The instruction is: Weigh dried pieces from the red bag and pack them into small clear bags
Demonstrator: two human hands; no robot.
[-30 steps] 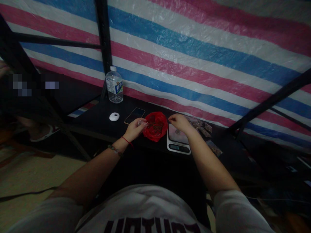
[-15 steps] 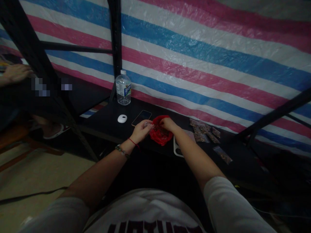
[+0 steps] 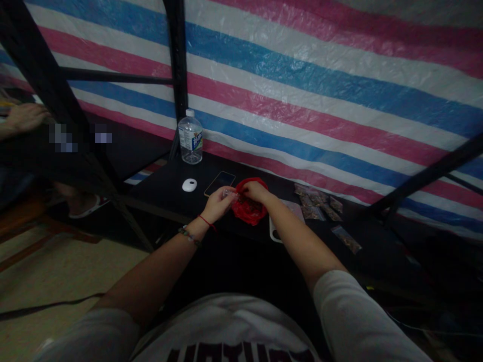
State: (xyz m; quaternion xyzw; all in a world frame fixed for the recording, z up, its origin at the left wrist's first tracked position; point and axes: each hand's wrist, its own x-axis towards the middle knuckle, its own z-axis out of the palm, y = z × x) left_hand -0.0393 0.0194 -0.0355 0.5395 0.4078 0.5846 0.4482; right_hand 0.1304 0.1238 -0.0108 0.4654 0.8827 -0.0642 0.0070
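Observation:
My left hand (image 3: 220, 202) is closed on a small clear plastic bag (image 3: 229, 193) at the left rim of a red plastic bag (image 3: 249, 213). The red bag stands open on the black table and holds small brown pieces too fine to name. My right hand (image 3: 254, 192) is bent over the red bag, its fingers pinched together close to the clear bag's mouth. What those fingers hold, if anything, is too small to make out. Several filled zip bags (image 3: 313, 202) lie in a pile to the right, and a single filled zip bag (image 3: 346, 239) lies nearer me.
A phone (image 3: 220, 183), a white oval device (image 3: 189, 185) and a clear plastic bottle (image 3: 190, 138) stand left of the red bag. Under my right forearm is a pale board with a handle hole (image 3: 274, 232). Black rack posts (image 3: 178, 60) frame the table; another person's hand (image 3: 28, 119) is at far left.
My right hand has shifted slightly left, toward the small clear bag in my left hand. The left hand stays almost in place.

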